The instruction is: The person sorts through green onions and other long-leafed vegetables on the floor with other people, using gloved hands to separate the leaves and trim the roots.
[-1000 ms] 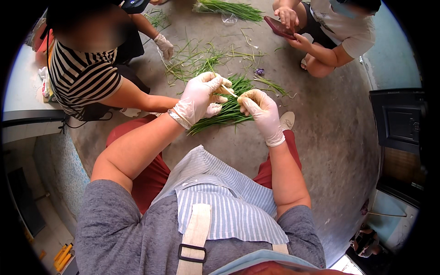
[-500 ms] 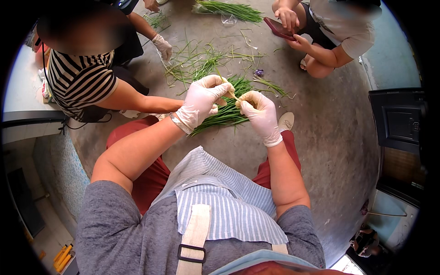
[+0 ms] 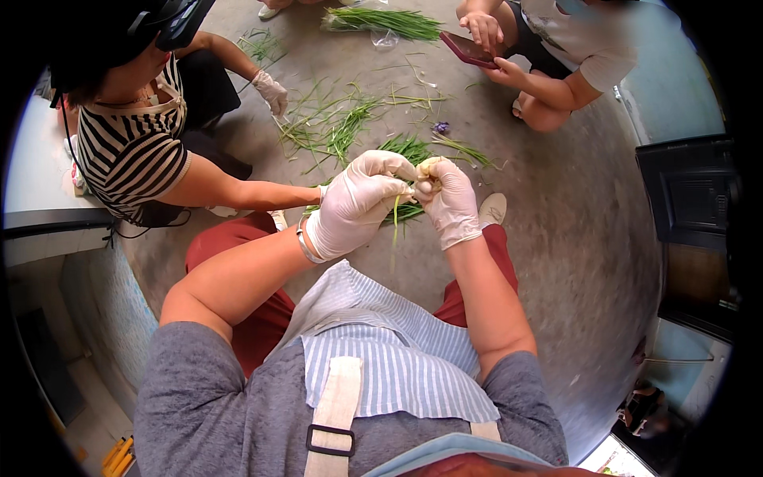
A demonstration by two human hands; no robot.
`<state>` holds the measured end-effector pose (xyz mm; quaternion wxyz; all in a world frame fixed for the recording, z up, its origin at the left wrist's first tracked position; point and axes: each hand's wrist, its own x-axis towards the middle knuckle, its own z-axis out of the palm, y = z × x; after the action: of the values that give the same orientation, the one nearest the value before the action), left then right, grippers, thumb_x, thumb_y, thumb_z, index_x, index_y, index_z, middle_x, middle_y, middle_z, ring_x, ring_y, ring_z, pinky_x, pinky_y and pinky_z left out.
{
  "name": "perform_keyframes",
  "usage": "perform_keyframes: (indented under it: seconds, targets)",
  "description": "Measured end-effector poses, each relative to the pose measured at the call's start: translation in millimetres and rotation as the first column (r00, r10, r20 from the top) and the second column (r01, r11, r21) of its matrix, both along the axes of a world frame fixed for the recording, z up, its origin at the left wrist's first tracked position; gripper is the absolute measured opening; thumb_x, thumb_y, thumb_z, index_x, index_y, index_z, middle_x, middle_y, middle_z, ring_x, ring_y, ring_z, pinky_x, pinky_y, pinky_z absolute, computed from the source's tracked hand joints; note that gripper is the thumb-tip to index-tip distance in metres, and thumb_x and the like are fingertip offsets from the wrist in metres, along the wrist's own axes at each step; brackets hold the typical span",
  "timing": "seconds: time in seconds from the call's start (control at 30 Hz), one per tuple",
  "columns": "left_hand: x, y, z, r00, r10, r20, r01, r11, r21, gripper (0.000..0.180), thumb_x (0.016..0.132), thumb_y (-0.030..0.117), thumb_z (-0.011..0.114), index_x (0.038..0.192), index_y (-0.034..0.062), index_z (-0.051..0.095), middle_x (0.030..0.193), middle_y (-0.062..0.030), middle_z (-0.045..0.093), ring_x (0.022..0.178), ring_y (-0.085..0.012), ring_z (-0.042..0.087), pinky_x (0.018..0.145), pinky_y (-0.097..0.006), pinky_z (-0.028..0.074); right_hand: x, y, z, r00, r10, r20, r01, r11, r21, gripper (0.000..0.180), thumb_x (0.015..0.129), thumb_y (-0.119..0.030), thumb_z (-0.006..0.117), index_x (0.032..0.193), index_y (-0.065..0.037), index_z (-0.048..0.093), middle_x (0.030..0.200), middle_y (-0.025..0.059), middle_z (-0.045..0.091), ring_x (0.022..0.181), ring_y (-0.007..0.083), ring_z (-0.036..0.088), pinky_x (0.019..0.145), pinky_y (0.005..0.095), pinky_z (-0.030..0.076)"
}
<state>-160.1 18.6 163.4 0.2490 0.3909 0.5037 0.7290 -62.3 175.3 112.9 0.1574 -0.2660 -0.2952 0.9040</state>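
Note:
Both my hands wear pale thin gloves and meet above the floor. My left hand (image 3: 359,200) pinches a thin yellow-green chive stalk (image 3: 395,222), which hangs down from the fingertips. Right beside it, my right hand (image 3: 449,199) is closed with its fingertips at the stalk's upper end, partly hidden by the fingers. Beneath them lies a pile of green chives (image 3: 409,148), largely covered by my hands. Farther off, loose trimmed leaves (image 3: 338,127) are strewn across the floor.
A person in a striped top (image 3: 131,151) crouches at left, one arm reaching behind my left hand. Another person at upper right holds a dark red phone (image 3: 470,51). A chive bundle (image 3: 385,22) with clear plastic lies at the back; a small purple item (image 3: 441,127) sits beyond the pile.
My hands have drawn closer together and the left has turned. The stalk, earlier stretched between them, now dangles downward. The person at left has lifted their head.

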Motion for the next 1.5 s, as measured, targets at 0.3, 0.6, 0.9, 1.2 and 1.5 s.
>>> perform_keyframes:
  seconds: [0.3,0.6,0.9,1.2,1.5]
  targets:
    - [-33.9,2.8,-23.6,0.77,0.055,0.636,0.224,0.909,-0.35,0.013,0.1,0.015,0.053,0.097,0.0033,0.058,0.096,-0.01,0.064,0.073,-0.0118,0.055,0.059,-0.03,0.053,30.4,56.8,29.5,0.872,-0.49,0.013,0.22,0.415,0.883,0.02,0.098,-0.013,0.055,0.106,0.003,0.063,0.095,0.0072,0.066,0.082,0.0126,0.062,0.072,0.0248,0.05]
    - [-13.7,-6.7,-47.3,0.87,-0.469,0.149,0.408,0.516,-0.753,0.015,0.086,0.016,0.067,0.089,0.0017,0.067,0.078,-0.0069,0.068,0.073,-0.0161,0.064,0.067,-0.032,0.051,61.3,94.1,15.1,0.775,-0.622,0.114,0.047,0.237,0.97,0.025,0.09,0.006,0.056,0.112,-0.001,0.065,0.115,0.0107,0.062,0.083,0.0118,0.065,0.07,0.0248,0.053]
    - [-4.2,-33.9,-88.0,0.742,-0.669,0.04,0.322,0.303,-0.897,0.008,0.084,0.009,0.061,0.087,0.0027,0.062,0.067,-0.0097,0.065,0.061,-0.021,0.068,0.058,-0.033,0.053,55.5,82.9,-6.4,0.76,-0.607,0.234,-0.476,-0.275,0.835,0.036,0.092,-0.025,0.065,0.121,-0.004,0.064,0.123,0.0188,0.062,0.111,0.0313,0.06,0.097,0.0395,0.046]
    - [-28.3,-66.7,-169.9,0.727,-0.686,0.031,0.014,-0.03,-0.999,0.02,0.078,0.012,0.063,0.095,0.008,0.072,0.085,-0.0117,0.07,0.08,-0.025,0.069,0.07,-0.036,0.054,38.2,49.8,3.2,0.847,-0.414,0.334,-0.459,-0.251,0.852,0.036,0.087,-0.029,0.067,0.112,-0.003,0.067,0.118,0.0198,0.064,0.107,0.0351,0.061,0.093,0.0424,0.047]
    - [-36.1,-60.3,-226.9,0.749,-0.583,-0.317,-0.376,0.02,-0.926,0.026,0.09,0.017,0.048,0.098,0.0081,0.071,0.108,-0.0189,0.068,0.101,-0.037,0.066,0.084,-0.046,0.052,51.5,33.4,16.4,0.863,-0.392,0.319,-0.432,-0.242,0.869,0.037,0.088,-0.03,0.065,0.11,0.0,0.068,0.115,0.0211,0.065,0.109,0.0353,0.06,0.095,0.0421,0.047]
